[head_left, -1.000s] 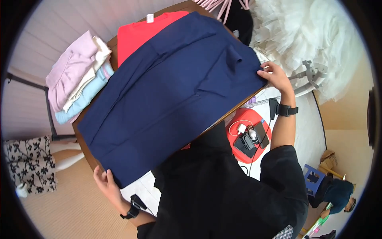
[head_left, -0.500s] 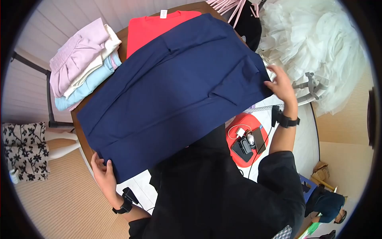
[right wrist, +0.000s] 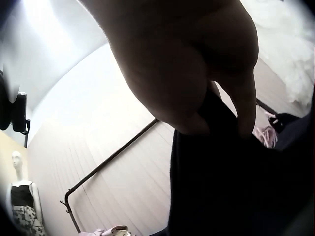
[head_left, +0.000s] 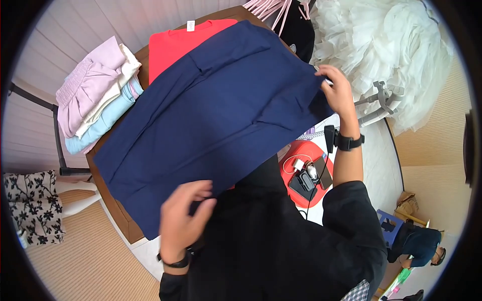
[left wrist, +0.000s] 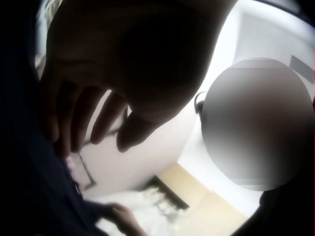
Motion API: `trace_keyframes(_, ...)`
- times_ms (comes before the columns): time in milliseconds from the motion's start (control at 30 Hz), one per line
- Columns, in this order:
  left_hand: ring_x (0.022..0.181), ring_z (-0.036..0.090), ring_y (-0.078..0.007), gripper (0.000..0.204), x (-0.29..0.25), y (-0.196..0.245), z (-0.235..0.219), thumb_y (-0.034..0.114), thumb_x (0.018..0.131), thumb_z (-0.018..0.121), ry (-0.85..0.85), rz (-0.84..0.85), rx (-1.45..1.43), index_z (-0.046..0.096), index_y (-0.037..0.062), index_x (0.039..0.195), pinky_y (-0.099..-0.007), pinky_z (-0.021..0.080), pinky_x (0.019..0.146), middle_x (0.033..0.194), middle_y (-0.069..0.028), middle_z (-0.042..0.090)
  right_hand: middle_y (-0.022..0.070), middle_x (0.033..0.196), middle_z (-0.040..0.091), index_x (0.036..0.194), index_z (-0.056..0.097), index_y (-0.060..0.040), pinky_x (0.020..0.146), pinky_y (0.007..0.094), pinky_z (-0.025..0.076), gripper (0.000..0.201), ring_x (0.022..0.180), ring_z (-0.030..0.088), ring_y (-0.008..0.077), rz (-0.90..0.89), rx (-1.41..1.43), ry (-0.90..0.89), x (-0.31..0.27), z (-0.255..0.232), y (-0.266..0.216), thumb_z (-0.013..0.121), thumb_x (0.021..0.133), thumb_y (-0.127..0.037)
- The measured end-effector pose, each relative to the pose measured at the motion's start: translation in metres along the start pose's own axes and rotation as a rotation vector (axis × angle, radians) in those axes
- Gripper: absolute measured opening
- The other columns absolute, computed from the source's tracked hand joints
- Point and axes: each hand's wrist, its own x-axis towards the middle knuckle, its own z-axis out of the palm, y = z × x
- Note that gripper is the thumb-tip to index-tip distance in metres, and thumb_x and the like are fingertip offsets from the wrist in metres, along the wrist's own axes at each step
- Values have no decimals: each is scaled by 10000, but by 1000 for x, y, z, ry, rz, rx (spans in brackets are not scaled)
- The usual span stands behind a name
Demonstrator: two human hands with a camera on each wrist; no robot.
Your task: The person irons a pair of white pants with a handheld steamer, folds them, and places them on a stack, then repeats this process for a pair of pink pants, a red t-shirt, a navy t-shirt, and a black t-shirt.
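Observation:
A navy blue garment (head_left: 211,110) lies spread over the table, its near edge along the person's body. The right hand (head_left: 339,93) is at its right end; in the right wrist view that hand (right wrist: 197,64) pinches dark cloth (right wrist: 216,177) between thumb and fingers. Over the garment's near edge, the left hand (head_left: 186,215) is raised with bent, parted fingers and nothing held. The left wrist view shows this hand (left wrist: 123,73) with its fingers hanging beside the navy cloth (left wrist: 29,187).
A red garment (head_left: 173,47) lies partly under the navy one. Folded clothes (head_left: 95,93) are stacked at the table's left end. A red stool (head_left: 301,198) with small devices stands below the near edge. White tulle (head_left: 381,45) and a grey stand (head_left: 384,98) are at the right.
The left hand has left the garment's lower left corner and moved right, over the near edge. The cloth at the right end is lifted and shifted slightly under the right hand.

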Motion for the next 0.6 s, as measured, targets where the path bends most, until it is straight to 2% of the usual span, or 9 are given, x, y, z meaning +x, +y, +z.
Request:
trace_keyframes(33,826,682,-206,303,8,-1,16,18,817,700,-76,24,-35,643,-7,1113,-297,539,757,963,-144,681,142,1201,629,1032,650,-12,844,342,529,269,1066,636,277,-2,-4,2,-10,-1,6,539,790,31)
trace_keyframes(100,817,685,-208,338,29,-1,42,42,856,685,-225,7,-138,596,2,1179,-299,541,755,952,-154,678,137,1182,633,1054,648,-2,762,311,562,275,1011,658,239,384,215,-147,-31,2,21,535,807,46)
trace_keyframes(167,925,669,-190,376,55,4,68,108,901,648,-330,-125,-295,549,2,1248,-301,537,793,1073,-177,651,127,1238,598,1071,649,4,727,283,577,274,948,660,191,375,200,-159,-43,7,31,527,830,54)
trace_keyframes(200,984,656,-180,396,68,4,84,118,914,631,-365,-146,-343,532,12,1283,-305,532,828,1145,-177,632,125,1277,570,1079,649,3,734,280,578,271,934,653,180,436,398,-137,-45,8,27,525,842,47)
trace_keyframes(267,1056,618,-207,461,98,1,118,163,934,618,-449,-389,-692,477,20,1348,-327,534,845,1264,-196,546,149,1367,479,1084,643,24,754,282,593,243,894,653,179,496,709,-100,-41,12,23,507,884,33)
trace_keyframes(400,1003,627,-231,449,138,2,159,129,945,582,-310,-528,-776,462,16,1362,-354,553,793,1244,-164,526,147,1349,506,1062,642,30,794,301,588,223,906,639,174,528,860,-36,-24,16,8,511,880,29)
trace_keyframes(500,819,659,-205,229,151,-13,170,101,948,553,-113,-559,-916,593,-10,1143,-305,525,660,1048,-97,597,123,1293,566,1048,646,22,829,291,559,221,952,630,169,456,866,-15,-19,14,9,519,867,24)
trace_keyframes(567,777,651,-181,168,155,-16,158,97,947,544,-70,-527,-981,623,-1,1058,-275,501,631,960,-73,616,103,1222,621,1028,656,13,893,293,508,249,1024,619,184,451,709,-69,-23,4,16,528,816,44)
trace_keyframes(600,751,644,-170,159,153,-17,150,92,943,544,-75,-529,-972,632,-4,1035,-264,496,624,936,-69,622,101,1207,632,1012,663,7,914,294,487,273,1048,613,192,332,604,-105,-29,3,25,523,783,58)
